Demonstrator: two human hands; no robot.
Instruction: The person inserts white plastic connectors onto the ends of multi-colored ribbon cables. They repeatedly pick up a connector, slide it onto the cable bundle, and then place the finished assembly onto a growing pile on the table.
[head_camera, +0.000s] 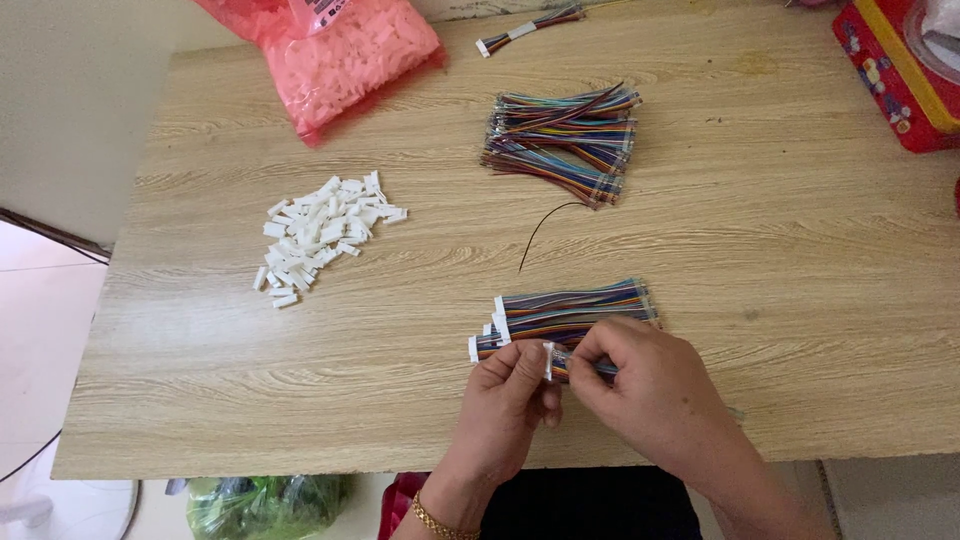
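Two hands pinch one small wire harness at the near edge of a wooden table.

The ribbon cable piece (556, 362), multicoloured with a white connector at its end, sits between both hands just in front of a finished stack (570, 312). The left hand (510, 395) comes up from below, fingers curled, thumb and forefinger closed on the connector; the right hand (640, 385) angles in from the right, fingertips clamped on the wires. Farther off lie the loose cable bundle (565, 143), a stray black wire (545, 225), a pile of white connectors (320, 232) and a pink bag (335, 55) on the table (800, 260).
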